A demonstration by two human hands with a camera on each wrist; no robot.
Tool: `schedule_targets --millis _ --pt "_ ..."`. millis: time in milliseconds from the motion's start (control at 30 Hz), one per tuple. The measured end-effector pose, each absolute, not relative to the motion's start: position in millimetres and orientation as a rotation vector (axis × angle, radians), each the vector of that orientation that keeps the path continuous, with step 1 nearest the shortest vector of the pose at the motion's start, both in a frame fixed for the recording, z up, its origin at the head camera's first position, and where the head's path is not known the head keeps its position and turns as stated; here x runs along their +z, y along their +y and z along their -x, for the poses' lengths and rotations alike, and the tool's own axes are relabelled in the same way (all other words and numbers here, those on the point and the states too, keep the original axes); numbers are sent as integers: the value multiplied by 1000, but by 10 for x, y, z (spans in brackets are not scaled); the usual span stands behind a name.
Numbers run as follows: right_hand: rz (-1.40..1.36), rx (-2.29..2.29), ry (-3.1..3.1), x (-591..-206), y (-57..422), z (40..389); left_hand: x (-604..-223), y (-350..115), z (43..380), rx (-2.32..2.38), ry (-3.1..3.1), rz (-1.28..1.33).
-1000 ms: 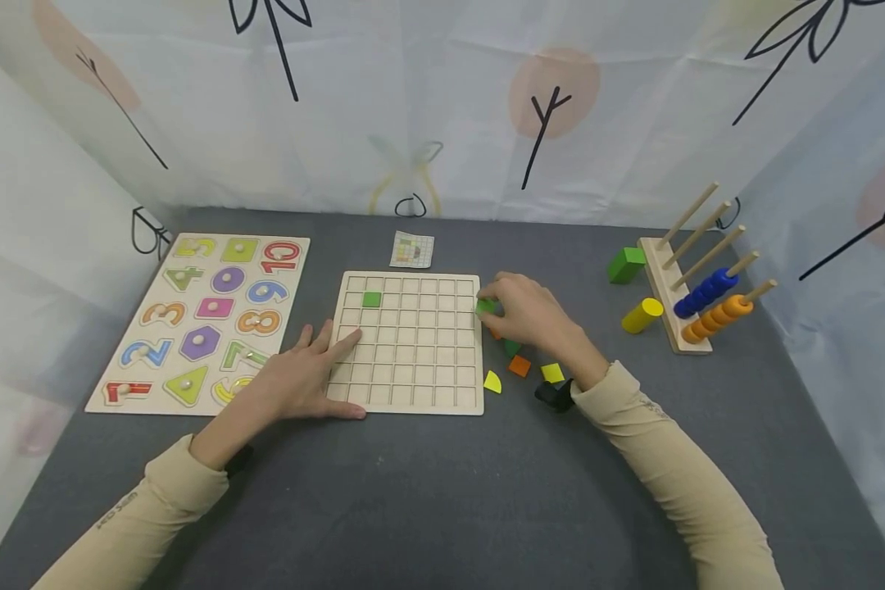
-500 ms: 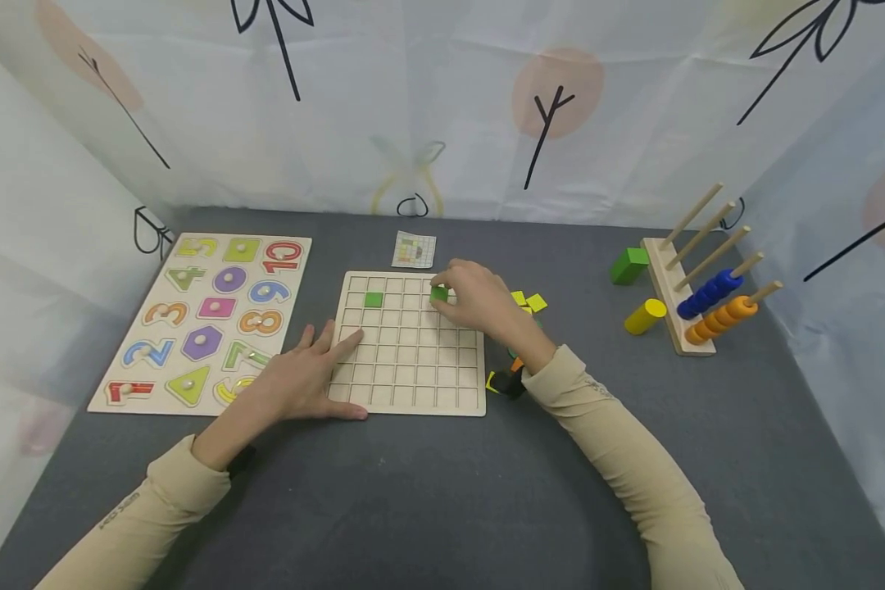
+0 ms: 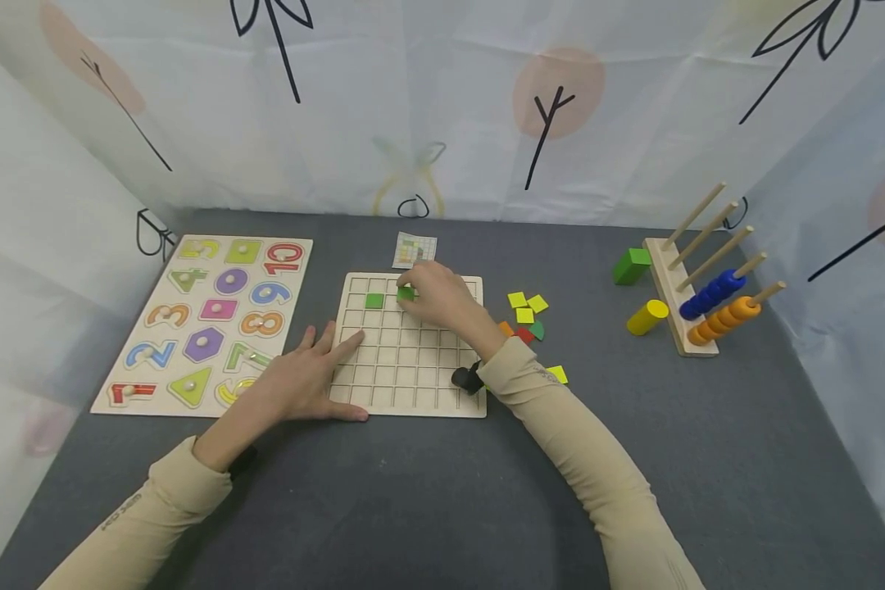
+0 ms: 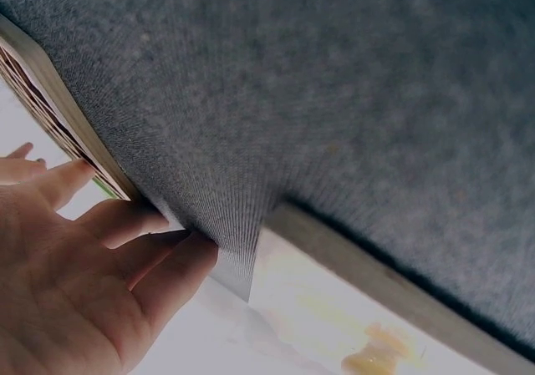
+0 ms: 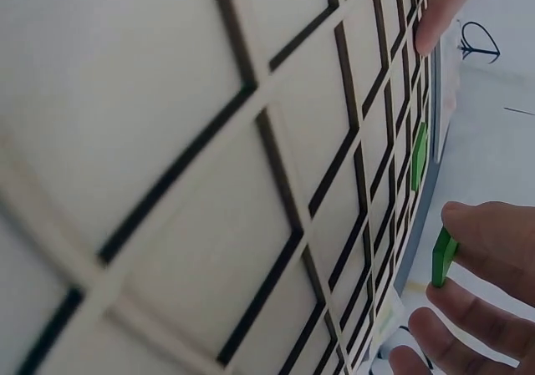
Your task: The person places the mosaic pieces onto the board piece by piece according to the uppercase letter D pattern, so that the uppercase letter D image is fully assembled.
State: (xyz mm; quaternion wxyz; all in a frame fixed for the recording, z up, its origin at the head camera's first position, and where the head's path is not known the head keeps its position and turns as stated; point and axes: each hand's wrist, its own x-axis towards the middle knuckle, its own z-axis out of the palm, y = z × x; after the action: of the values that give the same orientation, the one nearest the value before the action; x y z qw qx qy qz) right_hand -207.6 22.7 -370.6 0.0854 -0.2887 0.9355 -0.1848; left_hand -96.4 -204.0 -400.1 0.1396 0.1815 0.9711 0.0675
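A wooden grid board (image 3: 413, 360) lies on the table, with one green square tile (image 3: 374, 301) set in a cell near its upper left. My right hand (image 3: 442, 297) pinches a second green tile (image 5: 444, 255) between thumb and fingertip. That tile hangs over the upper part of the board, right of the placed one; the right wrist view shows it apart from the surface. Along the board's left edge rests my left hand (image 3: 302, 381), fingers spread and fairly straight, index on the board and thumb near its lower corner.
A number-and-shape puzzle board (image 3: 214, 315) lies left. Behind the grid is a small pattern card (image 3: 413, 248). Loose yellow tiles (image 3: 524, 315), a red piece (image 3: 524, 334) and others lie right. Farther right stand a peg rack (image 3: 678, 303), a green block (image 3: 631, 266) and a yellow cylinder (image 3: 646, 316).
My right hand has carried the green tile leftward from the loose pieces, over the board's right edge, to near the placed green tile. My left hand has stayed on the board.
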Motion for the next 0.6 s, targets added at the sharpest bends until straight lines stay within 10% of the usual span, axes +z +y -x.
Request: schedule_targets --millis 600 --pt "853 -538 2764 -3818 -6 2128 -4004 -2042 971 201 2800 -514"
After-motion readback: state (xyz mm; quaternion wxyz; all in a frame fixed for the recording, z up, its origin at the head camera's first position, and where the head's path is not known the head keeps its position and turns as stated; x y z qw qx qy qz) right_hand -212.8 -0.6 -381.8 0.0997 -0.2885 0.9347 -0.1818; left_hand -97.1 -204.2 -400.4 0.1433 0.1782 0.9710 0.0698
